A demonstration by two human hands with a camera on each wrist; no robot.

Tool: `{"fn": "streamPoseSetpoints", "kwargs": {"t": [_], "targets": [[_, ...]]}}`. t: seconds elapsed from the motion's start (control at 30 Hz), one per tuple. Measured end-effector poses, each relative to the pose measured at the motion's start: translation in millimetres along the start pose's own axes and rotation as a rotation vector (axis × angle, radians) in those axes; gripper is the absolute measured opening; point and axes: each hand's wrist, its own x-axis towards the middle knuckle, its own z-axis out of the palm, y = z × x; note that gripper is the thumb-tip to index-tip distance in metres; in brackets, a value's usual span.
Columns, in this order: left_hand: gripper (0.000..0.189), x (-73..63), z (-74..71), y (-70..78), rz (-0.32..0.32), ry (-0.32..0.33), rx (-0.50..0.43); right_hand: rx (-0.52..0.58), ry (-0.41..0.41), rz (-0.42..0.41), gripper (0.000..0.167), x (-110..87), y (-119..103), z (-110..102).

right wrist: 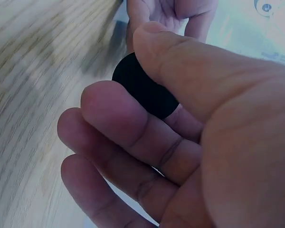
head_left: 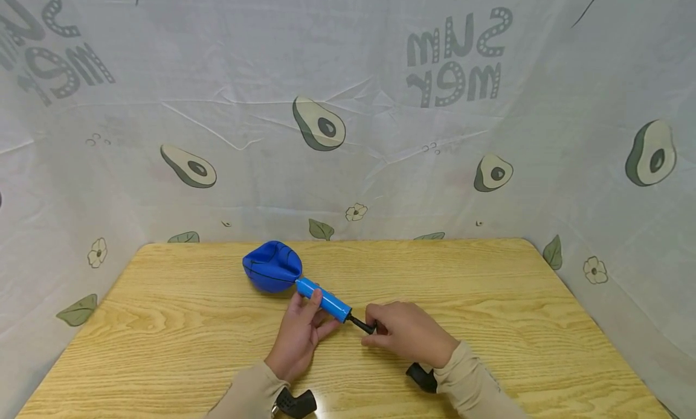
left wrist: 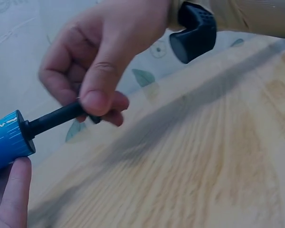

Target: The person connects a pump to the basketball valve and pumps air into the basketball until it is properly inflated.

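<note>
A blue hand pump (head_left: pixel 333 305) slants across the middle of the table, its thin tip meeting a dented, half-flat blue ball (head_left: pixel 272 267) with black lines. My left hand (head_left: pixel 299 334) holds the pump's barrel, thumb on top and fingers beneath. At the other end my right hand (head_left: pixel 410 333) pinches the black handle (right wrist: pixel 145 88) of the pump between thumb and fingers. A length of black rod (left wrist: pixel 57 118) shows between barrel and handle in the left wrist view. Where the tip enters the ball is too small to tell.
The wooden table (head_left: pixel 179 322) runs back to a pale curtain (head_left: pixel 244 63) printed with avocados, leaves and lettering. Black wrist devices (head_left: pixel 296 403) sit at both sleeves, close above the tabletop.
</note>
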Motion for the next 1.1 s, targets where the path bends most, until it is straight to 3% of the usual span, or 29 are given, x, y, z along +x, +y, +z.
{"fn": "streamPoseSetpoints", "kwargs": {"t": [0.3, 0.63, 1.1], "targets": [[0.063, -5.6, 6.0, -4.2, -0.029, -0.093, 0.032, 0.044, 0.002, -0.010, 0.022, 0.8, -4.5, 2.6], [0.064, -3.5, 5.1, -6.8, -0.025, -0.057, 0.037, -0.026, 0.031, 0.003, 0.022, 1.6, -0.9, 7.0], [0.061, -2.6, 4.6, -4.2, -0.022, -0.035, 0.013, -0.026, 0.055, -0.005, 0.019, 0.3, -2.0, 5.1]]}}
